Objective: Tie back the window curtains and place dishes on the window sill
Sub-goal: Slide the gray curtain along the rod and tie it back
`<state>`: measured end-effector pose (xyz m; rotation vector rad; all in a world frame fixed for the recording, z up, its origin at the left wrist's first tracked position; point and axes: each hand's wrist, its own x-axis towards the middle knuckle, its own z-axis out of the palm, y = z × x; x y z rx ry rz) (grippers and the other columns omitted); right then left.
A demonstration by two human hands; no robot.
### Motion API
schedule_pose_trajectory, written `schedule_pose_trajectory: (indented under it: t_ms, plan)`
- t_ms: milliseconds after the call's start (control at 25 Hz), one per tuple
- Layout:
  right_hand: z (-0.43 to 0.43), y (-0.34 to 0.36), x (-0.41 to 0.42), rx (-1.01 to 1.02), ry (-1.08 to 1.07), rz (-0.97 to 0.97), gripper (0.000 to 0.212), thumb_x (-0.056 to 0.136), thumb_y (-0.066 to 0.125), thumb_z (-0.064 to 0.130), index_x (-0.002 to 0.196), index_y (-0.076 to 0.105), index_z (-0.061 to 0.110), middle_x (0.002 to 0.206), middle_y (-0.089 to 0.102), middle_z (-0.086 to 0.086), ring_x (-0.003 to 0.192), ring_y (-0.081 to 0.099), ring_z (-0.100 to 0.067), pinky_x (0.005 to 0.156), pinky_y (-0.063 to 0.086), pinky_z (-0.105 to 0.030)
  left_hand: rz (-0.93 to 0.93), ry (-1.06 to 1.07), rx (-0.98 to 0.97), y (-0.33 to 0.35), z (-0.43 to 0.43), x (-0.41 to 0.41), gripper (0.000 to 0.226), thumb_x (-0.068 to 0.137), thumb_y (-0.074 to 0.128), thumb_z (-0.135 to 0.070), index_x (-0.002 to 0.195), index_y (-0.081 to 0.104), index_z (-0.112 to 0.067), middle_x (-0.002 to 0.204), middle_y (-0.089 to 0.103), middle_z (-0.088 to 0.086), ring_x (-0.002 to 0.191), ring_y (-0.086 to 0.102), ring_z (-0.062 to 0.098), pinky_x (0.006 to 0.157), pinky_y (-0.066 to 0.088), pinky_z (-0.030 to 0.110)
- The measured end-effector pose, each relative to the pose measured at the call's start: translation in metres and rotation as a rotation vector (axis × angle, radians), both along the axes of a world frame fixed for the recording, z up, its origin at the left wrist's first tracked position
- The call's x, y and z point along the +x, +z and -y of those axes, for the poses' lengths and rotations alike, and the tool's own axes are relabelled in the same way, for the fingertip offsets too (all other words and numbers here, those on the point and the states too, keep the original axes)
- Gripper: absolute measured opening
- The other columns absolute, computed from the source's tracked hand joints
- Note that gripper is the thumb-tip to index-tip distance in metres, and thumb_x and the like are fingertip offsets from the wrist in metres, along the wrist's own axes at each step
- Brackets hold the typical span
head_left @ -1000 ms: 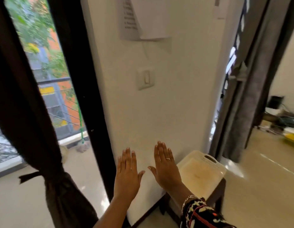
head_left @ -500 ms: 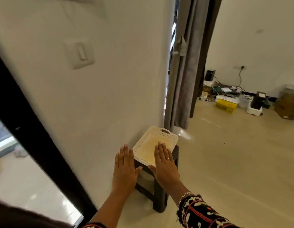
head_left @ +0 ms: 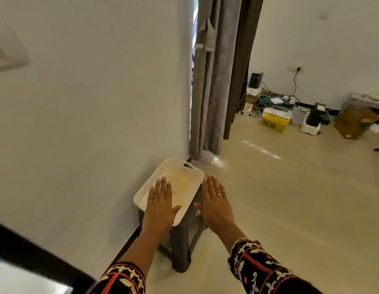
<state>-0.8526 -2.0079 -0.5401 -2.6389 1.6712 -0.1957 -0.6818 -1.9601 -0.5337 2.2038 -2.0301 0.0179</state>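
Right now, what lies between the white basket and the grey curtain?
In the head view, only bare, shiny floor separates the basket from the curtain.

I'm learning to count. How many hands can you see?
2. The left hand is spread flat over the near end of the white basket. The right hand, wearing a ring, is spread flat just right of it, over the floor. None looks hidden.

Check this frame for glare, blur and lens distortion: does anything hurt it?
Head view: even daylight; the left hand and right hand are sharp; glare patches on the floor beside the curtain; the switch at the left edge is smeared and stretched; the wall corner leans, a wide-angle effect; the glass at bottom left is blown out.
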Motion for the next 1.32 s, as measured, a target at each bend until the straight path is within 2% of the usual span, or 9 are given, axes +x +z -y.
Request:
schedule_pose_trajectory:
  t_ms: [120, 400, 680, 760, 840, 960, 1080, 1160, 1320]
  plan:
    - [0.045, 0.004, -0.031, -0.001, 0.000, -0.022, 0.070, 0.097, 0.019, 0.049, 0.134, -0.026, 0.011, 0.140, -0.033, -0.009, 0.130, -0.032, -0.026, 0.109, -0.019, -0.038, 0.057, -0.019, -0.042, -0.005, 0.054, -0.030, 0.075, 0.092, 0.021, -0.057, 0.133, -0.028, -0.019, 0.144, -0.031, 0.008, 0.133, -0.029, 0.029, 0.109, -0.022, 0.039]
    - [0.133, 0.010, -0.101, -0.035, -0.053, -0.025, 0.070, 0.096, 0.019, 0.050, 0.135, -0.024, 0.010, 0.142, -0.031, -0.009, 0.132, -0.029, -0.026, 0.109, -0.017, -0.036, 0.092, -0.068, -0.070, 0.007, 0.161, -0.101, 0.077, 0.088, 0.013, -0.060, 0.137, -0.024, -0.015, 0.141, -0.034, 0.007, 0.121, -0.043, 0.025, 0.095, -0.035, 0.033]
    - [0.240, 0.004, -0.150, -0.098, -0.060, -0.082, 0.073, 0.094, 0.013, 0.054, 0.139, -0.019, 0.007, 0.151, -0.020, -0.012, 0.138, -0.022, -0.027, 0.109, -0.019, -0.039, 0.023, -0.098, -0.074, -0.006, 0.271, -0.145, 0.080, 0.089, 0.021, -0.059, 0.146, -0.002, -0.008, 0.155, -0.006, 0.014, 0.137, -0.019, 0.028, 0.110, -0.013, 0.037]
    - [0.280, 0.004, -0.155, -0.132, -0.057, -0.109, 0.073, 0.095, 0.015, 0.053, 0.141, -0.016, 0.006, 0.153, -0.015, -0.014, 0.141, -0.017, -0.029, 0.109, -0.019, -0.042, -0.009, -0.132, -0.117, 0.000, 0.308, -0.148, 0.076, 0.089, 0.033, -0.056, 0.141, 0.027, -0.001, 0.149, 0.025, 0.021, 0.138, 0.018, 0.034, 0.110, 0.011, 0.044]
    - [0.324, 0.005, -0.157, -0.148, -0.050, -0.114, 0.074, 0.095, 0.021, 0.052, 0.142, -0.013, 0.005, 0.153, -0.011, -0.014, 0.141, -0.013, -0.030, 0.109, -0.017, -0.043, -0.014, -0.155, -0.103, 0.007, 0.349, -0.147, 0.073, 0.093, 0.019, -0.055, 0.129, 0.049, 0.001, 0.136, 0.047, 0.022, 0.126, 0.045, 0.035, 0.101, 0.033, 0.045]
    - [0.388, 0.012, -0.155, -0.228, -0.035, -0.114, 0.077, 0.092, 0.038, 0.051, 0.144, 0.011, 0.001, 0.152, 0.010, -0.018, 0.141, 0.005, -0.032, 0.114, -0.005, -0.045, -0.050, -0.137, -0.072, 0.022, 0.409, -0.141, 0.081, 0.094, 0.002, -0.052, 0.123, 0.054, 0.003, 0.130, 0.053, 0.023, 0.119, 0.052, 0.036, 0.094, 0.043, 0.046]
    - [0.451, 0.016, -0.146, -0.257, -0.017, -0.092, 0.079, 0.081, 0.058, 0.052, 0.137, 0.036, 0.001, 0.144, 0.035, -0.019, 0.135, 0.028, -0.031, 0.113, -0.004, -0.039, -0.035, -0.123, -0.100, 0.031, 0.473, -0.136, 0.081, 0.094, 0.002, -0.052, 0.122, 0.055, 0.003, 0.128, 0.054, 0.024, 0.117, 0.053, 0.036, 0.091, 0.047, 0.048]
    - [0.486, 0.021, -0.137, -0.212, 0.000, -0.086, 0.074, 0.078, 0.058, 0.055, 0.130, 0.048, 0.002, 0.136, 0.049, -0.017, 0.130, 0.038, -0.028, 0.111, 0.001, -0.038, -0.034, -0.116, -0.107, 0.037, 0.508, -0.131, 0.078, 0.093, 0.012, -0.055, 0.122, 0.056, 0.002, 0.128, 0.054, 0.023, 0.117, 0.053, 0.037, 0.090, 0.048, 0.049]
    - [0.544, 0.021, -0.120, -0.295, -0.020, -0.015, 0.070, 0.094, 0.008, 0.053, 0.132, 0.041, 0.003, 0.140, 0.040, -0.013, 0.143, -0.006, -0.022, 0.111, 0.000, -0.037, 0.028, -0.157, -0.221, 0.039, 0.566, -0.118, 0.073, 0.078, 0.051, -0.059, 0.121, 0.057, 0.000, 0.129, 0.053, 0.021, 0.118, 0.052, 0.036, 0.094, 0.046, 0.048]
